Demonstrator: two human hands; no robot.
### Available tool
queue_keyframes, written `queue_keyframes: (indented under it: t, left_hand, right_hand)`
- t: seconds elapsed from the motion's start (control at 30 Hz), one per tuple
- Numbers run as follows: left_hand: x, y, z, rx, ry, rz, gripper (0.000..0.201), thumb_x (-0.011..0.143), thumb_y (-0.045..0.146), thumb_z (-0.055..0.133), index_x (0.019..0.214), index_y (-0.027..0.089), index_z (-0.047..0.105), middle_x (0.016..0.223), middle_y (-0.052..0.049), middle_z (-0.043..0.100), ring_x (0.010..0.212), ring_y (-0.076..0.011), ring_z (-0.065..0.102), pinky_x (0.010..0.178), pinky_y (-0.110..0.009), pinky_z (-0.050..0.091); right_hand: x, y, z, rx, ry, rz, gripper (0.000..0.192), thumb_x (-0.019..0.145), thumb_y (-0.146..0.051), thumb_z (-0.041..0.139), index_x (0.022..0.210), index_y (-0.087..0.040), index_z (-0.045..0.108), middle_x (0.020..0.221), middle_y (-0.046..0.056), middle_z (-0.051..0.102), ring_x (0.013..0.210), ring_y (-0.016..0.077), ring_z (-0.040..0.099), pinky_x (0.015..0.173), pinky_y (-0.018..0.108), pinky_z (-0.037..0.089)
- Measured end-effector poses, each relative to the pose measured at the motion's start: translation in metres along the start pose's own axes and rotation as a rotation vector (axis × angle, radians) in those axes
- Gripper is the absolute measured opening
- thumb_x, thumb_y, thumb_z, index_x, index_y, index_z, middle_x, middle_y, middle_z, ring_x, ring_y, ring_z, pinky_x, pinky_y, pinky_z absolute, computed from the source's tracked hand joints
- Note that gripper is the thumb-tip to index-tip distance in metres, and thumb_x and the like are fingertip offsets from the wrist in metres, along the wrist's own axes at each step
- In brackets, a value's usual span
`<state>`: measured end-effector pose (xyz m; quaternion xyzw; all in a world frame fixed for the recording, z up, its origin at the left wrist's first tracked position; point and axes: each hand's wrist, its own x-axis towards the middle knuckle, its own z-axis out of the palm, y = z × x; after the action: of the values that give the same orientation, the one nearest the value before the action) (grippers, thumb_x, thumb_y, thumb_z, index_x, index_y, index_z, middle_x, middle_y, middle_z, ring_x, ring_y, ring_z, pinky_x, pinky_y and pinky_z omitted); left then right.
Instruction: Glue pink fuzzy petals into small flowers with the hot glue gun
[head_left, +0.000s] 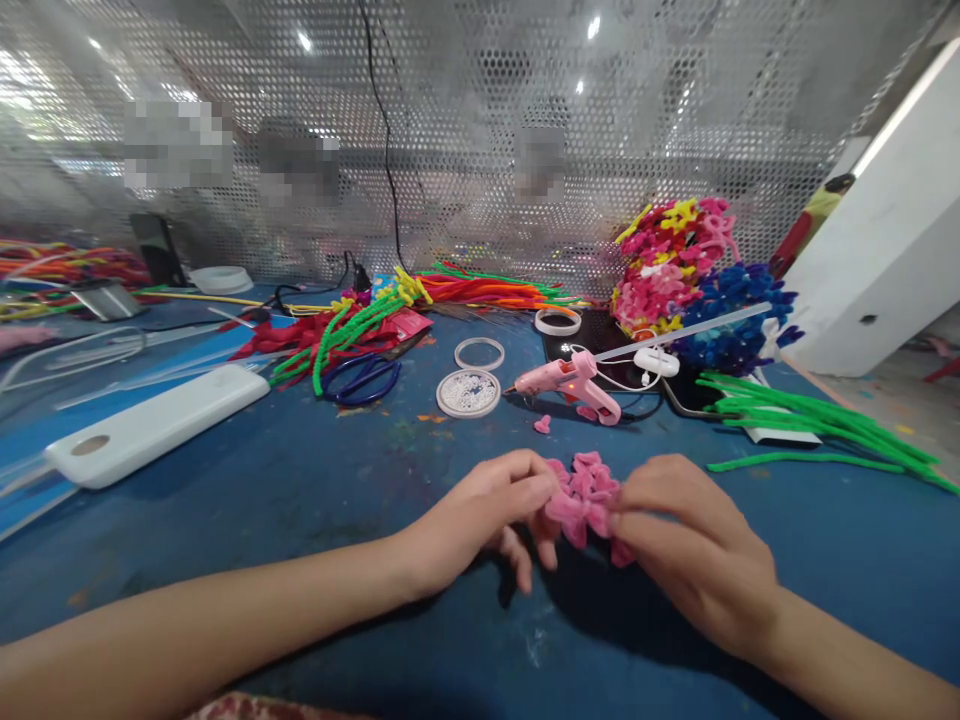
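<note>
A pink pipe-cleaner flower (pixel 581 502) with several looped petals is held between my two hands, just above the blue table. My left hand (pixel 499 510) pinches its left side with thumb and index finger, while the lower fingers hang loose. On the opposite side, my right hand (pixel 694 540) is closed on the petals, its fingertips partly hidden. Beyond the hands lies a pink glue gun (pixel 566 382) with a long clear glue stick in its back. A small loose pink piece (pixel 542 425) rests in front of it. Left of the nozzle sits a round container of white beads (pixel 469 393).
Blue scissors (pixel 361 380) and a white handled device (pixel 161 420) lie to the left. Green pipe cleaners (pixel 817 420) spread at right. Bunches of pink-yellow flowers (pixel 667 270) and blue flowers (pixel 739 320) stand behind. A perforated metal screen (pixel 465 130) closes off the back.
</note>
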<state>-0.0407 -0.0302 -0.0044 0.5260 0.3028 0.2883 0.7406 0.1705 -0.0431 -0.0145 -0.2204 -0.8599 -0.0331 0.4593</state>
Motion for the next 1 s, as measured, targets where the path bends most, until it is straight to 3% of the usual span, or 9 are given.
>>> queue_keyframes:
  t: [0.13, 0.3, 0.47, 0.87, 1.0]
  left_hand:
    - [-0.001, 0.0, 0.004, -0.147, -0.066, -0.142, 0.034, 0.074, 0.046, 0.062, 0.078, 0.013, 0.055, 0.061, -0.001, 0.055, 0.05, -0.0095, 0.056, 0.038, -0.014, 0.046]
    - [-0.001, 0.002, 0.002, -0.123, -0.091, -0.212, 0.023, 0.071, 0.032, 0.069, 0.077, 0.012, 0.06, 0.064, -0.001, 0.058, 0.052, -0.0095, 0.058, 0.036, -0.012, 0.045]
    - [-0.001, 0.0, 0.002, -0.083, -0.088, -0.228, 0.022, 0.072, 0.031, 0.07, 0.076, 0.011, 0.064, 0.066, -0.002, 0.062, 0.052, -0.0086, 0.059, 0.037, -0.012, 0.046]
    - [-0.001, 0.0, 0.001, -0.024, -0.042, -0.239, 0.021, 0.069, 0.031, 0.072, 0.071, 0.011, 0.064, 0.061, -0.002, 0.066, 0.045, -0.0069, 0.058, 0.037, -0.012, 0.045]
    - [-0.002, 0.001, 0.003, -0.009, -0.018, -0.209, 0.022, 0.068, 0.031, 0.071, 0.067, 0.011, 0.062, 0.057, -0.001, 0.064, 0.043, -0.0065, 0.057, 0.036, -0.012, 0.045]
  right_hand:
    - [-0.003, -0.007, -0.006, -0.256, -0.01, -0.285, 0.015, 0.078, -0.011, 0.062, 0.082, -0.024, 0.067, 0.08, 0.0, 0.069, 0.079, 0.0172, 0.06, 0.077, 0.038, 0.047]
    - [-0.007, -0.009, -0.007, -0.273, -0.048, -0.358, 0.014, 0.075, -0.015, 0.064, 0.081, -0.025, 0.07, 0.083, 0.001, 0.07, 0.081, 0.0196, 0.061, 0.074, 0.04, 0.048]
    - [0.0, -0.008, -0.008, -0.296, -0.035, -0.402, 0.012, 0.072, -0.016, 0.065, 0.075, -0.027, 0.07, 0.079, -0.002, 0.07, 0.076, 0.0176, 0.06, 0.069, 0.037, 0.047]
    - [0.004, -0.009, -0.006, -0.264, -0.018, -0.367, 0.014, 0.071, -0.009, 0.065, 0.074, -0.022, 0.068, 0.073, -0.001, 0.068, 0.07, 0.0166, 0.06, 0.068, 0.037, 0.048]
    - [0.005, -0.01, -0.003, -0.162, -0.017, -0.235, 0.015, 0.074, -0.006, 0.062, 0.079, -0.02, 0.063, 0.073, 0.0, 0.067, 0.069, 0.015, 0.06, 0.068, 0.034, 0.048]
